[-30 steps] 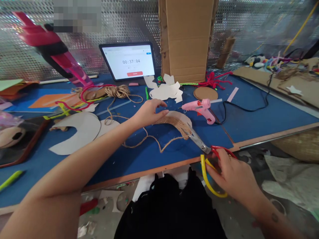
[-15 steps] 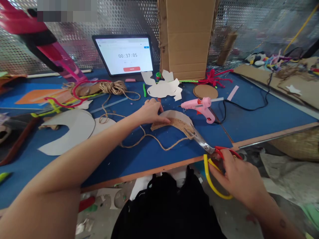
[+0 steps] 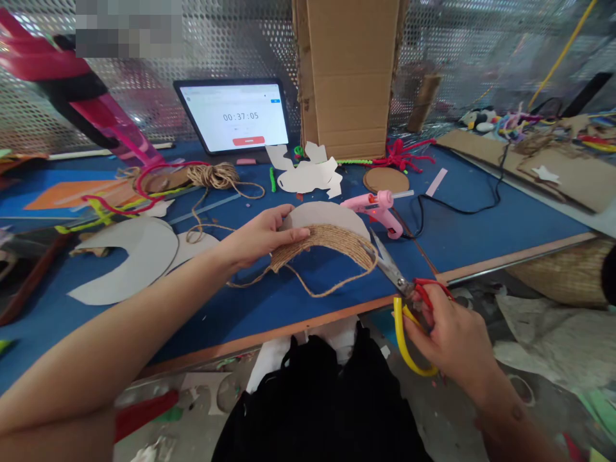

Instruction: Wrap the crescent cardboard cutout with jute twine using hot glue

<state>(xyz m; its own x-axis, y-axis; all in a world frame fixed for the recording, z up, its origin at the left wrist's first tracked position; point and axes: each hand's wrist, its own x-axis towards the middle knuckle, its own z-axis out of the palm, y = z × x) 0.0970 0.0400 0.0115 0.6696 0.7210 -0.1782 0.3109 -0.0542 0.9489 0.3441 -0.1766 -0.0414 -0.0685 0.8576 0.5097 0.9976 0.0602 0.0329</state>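
Left hand (image 3: 262, 236) pinches the crescent card (image 3: 332, 212), ahead at twelve o'clock; right hand (image 3: 450, 328) grips scissors (image 3: 402, 282) at the card's four o'clock. Best practice: card steady, blades (image 3: 387, 261) clear of twine rows (image 3: 332, 235).

A silvery wall (image 3: 231, 38) pierced with small holes runs behind everything, catching bright glints of light (a pinkish tinge shows in places toward the left). Toward the right it looks glossier, and a yellow cord (image 3: 563, 54) slants across it. A tall cardboard panel (image 3: 353, 83) stands upright before it. The blue surface (image 3: 481, 234) has a visible seam and a wood-toned front edge. Below, the grey floor (image 3: 428, 417) is littered with scraps, with crumpled pale sheeting (image 3: 553, 340) and something woven (image 3: 543, 276) at right.
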